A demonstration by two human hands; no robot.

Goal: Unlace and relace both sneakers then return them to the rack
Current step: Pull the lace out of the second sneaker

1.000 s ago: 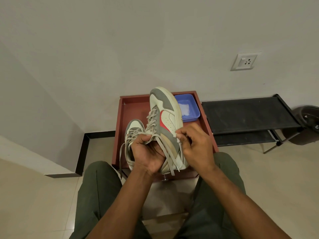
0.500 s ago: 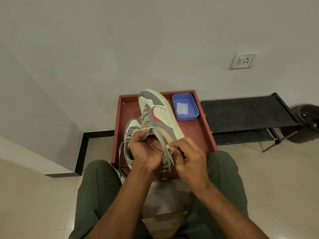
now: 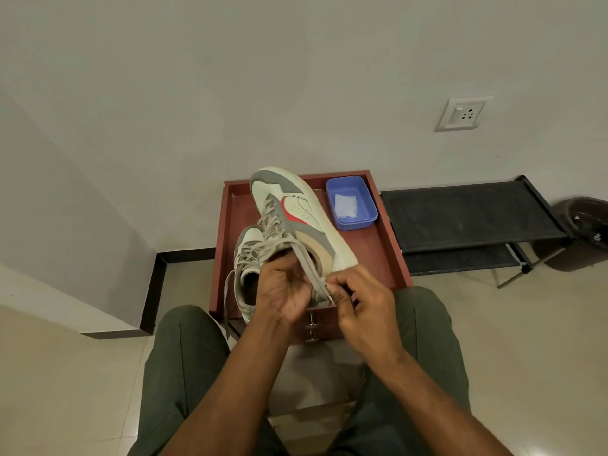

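Observation:
My left hand (image 3: 284, 291) grips the collar end of a white, grey and red sneaker (image 3: 297, 212), held up with its toe pointing away over the red-brown table (image 3: 385, 255). Beside the heel, my right hand (image 3: 363, 304) pinches the end of that sneaker's beige lace (image 3: 312, 269), which runs taut from the top eyelets. The second sneaker (image 3: 248, 258) stands on the table just left of my left hand, one of its laces hanging over the front edge. The black shoe rack (image 3: 467, 218) stands to the right of the table.
A blue plastic tub (image 3: 365, 192) with a clear packet inside sits at the table's back right. A dark bin (image 3: 589, 225) stands right of the rack. A wall socket (image 3: 460, 114) is above the rack. My knees in green trousers flank the table's front edge.
The sneaker has tilted lower and leftward. My right hand has slid down from the sneaker's side to its heel, drawing the lace end out toward me.

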